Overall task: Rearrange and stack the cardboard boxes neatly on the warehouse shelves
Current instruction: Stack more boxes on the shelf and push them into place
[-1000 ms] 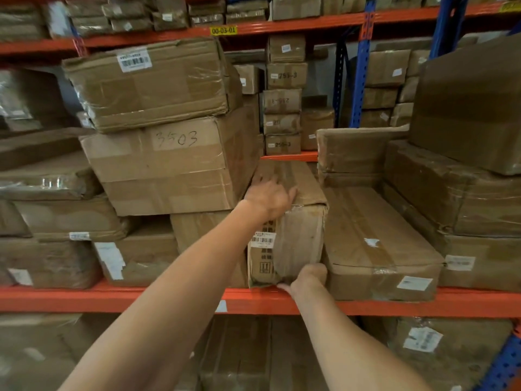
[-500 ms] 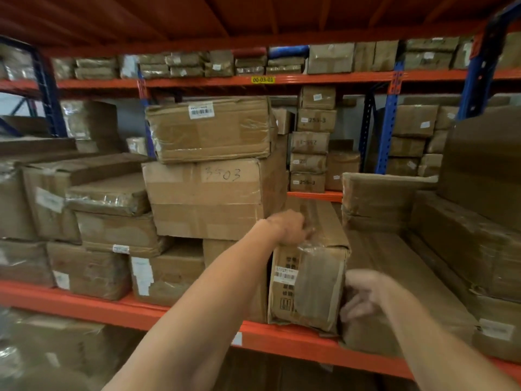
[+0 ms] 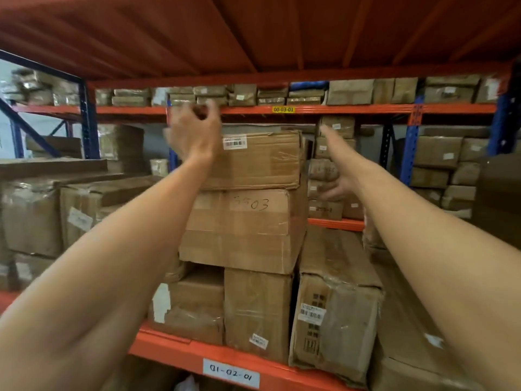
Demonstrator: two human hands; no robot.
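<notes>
Up high, loosely curled left hand (image 3: 194,131) and outstretched right hand (image 3: 335,165) flank creased cardboard box (image 3: 253,159), grasping nothing.

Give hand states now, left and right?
Left hand: raised beside the top box, fingers loosely curled, holding nothing.
Right hand: open, fingers extended, holding nothing.

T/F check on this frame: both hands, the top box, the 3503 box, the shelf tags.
1. The left hand grips the top box. False: it is raised by the box's upper left corner, holding nothing.
2. The top box sits on the box marked 3503. True.
3. The right hand holds a box. False: its fingers are spread, empty.
4. The yellow tag reads 00-03-01. True.
5. The white shelf label reads 05-09-07. False: 01-02-01.
</notes>
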